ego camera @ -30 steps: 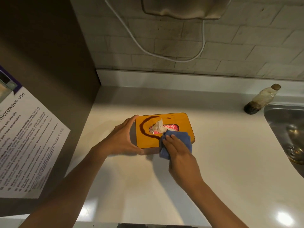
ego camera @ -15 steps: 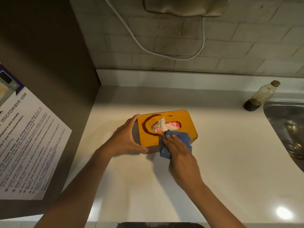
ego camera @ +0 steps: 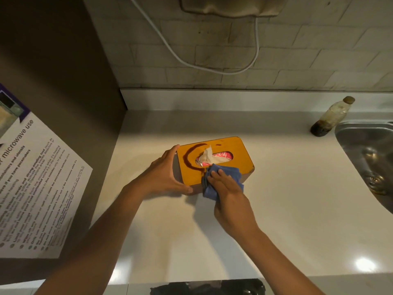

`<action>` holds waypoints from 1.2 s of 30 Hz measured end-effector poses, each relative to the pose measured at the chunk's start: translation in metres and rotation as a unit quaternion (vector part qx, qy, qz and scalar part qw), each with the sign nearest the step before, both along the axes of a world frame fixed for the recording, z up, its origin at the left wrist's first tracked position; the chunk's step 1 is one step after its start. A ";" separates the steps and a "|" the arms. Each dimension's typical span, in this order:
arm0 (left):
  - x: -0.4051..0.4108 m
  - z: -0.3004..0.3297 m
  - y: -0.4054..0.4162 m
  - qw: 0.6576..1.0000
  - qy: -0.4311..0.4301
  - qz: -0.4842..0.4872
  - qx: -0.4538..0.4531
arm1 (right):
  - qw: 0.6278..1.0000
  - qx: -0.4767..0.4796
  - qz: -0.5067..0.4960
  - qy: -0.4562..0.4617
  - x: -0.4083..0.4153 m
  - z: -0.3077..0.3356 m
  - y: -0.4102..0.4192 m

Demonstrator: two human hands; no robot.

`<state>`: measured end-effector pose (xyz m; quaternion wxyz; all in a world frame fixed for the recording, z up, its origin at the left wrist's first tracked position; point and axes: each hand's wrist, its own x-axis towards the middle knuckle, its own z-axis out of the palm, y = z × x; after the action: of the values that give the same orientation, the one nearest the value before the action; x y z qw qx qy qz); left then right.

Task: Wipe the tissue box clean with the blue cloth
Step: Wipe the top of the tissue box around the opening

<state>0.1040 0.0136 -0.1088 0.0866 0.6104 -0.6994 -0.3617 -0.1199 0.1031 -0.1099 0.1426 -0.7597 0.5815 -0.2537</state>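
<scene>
The tissue box [ego camera: 238, 153] has an orange wooden lid and sits on the white counter, with a white tissue [ego camera: 208, 156] poking from its slot. A dark curved stain [ego camera: 188, 156] runs across the lid's left part. My left hand [ego camera: 168, 175] grips the box's left end, thumb along the near side and fingers at the far corner. My right hand [ego camera: 230, 199] presses the bunched blue cloth [ego camera: 234, 174] with flat fingers onto the lid's near edge, right beside the stain's lower end. Part of the cloth hangs over the box's front.
A steel sink [ego camera: 368, 158] lies at the right, with a grimy bottle [ego camera: 331, 117] standing by its far corner. A brown cabinet side with a microwave notice [ego camera: 36, 188] rises at the left. A white cable [ego camera: 212, 69] loops on the tiled wall behind.
My right hand has slid the blue cloth slightly left along the lid's near edge toward the stain. My left hand keeps its hold on the box's left end.
</scene>
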 end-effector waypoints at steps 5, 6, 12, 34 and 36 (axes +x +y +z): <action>0.001 0.005 -0.002 0.999 -0.023 -0.034 0.009 | 0.997 0.017 -0.074 -0.015 -0.040 0.005 -0.015; 0.000 0.006 -0.002 0.999 -0.011 -0.033 0.014 | 0.996 0.014 -0.082 -0.012 -0.042 0.007 -0.020; -0.004 0.006 -0.004 1.000 0.012 -0.020 0.011 | 0.999 0.016 -0.049 0.004 -0.015 0.007 -0.020; -0.003 -0.008 0.000 0.999 0.046 0.010 0.020 | 0.996 0.030 -0.082 -0.013 -0.032 0.013 -0.033; -0.004 -0.008 0.001 0.999 0.048 0.013 0.020 | 0.997 0.025 -0.074 -0.011 -0.019 0.018 -0.042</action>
<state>0.1003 0.0142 -0.1172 0.1123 0.6030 -0.6791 -0.4032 -0.1392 0.0614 -0.0917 0.1486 -0.7081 0.6405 -0.2573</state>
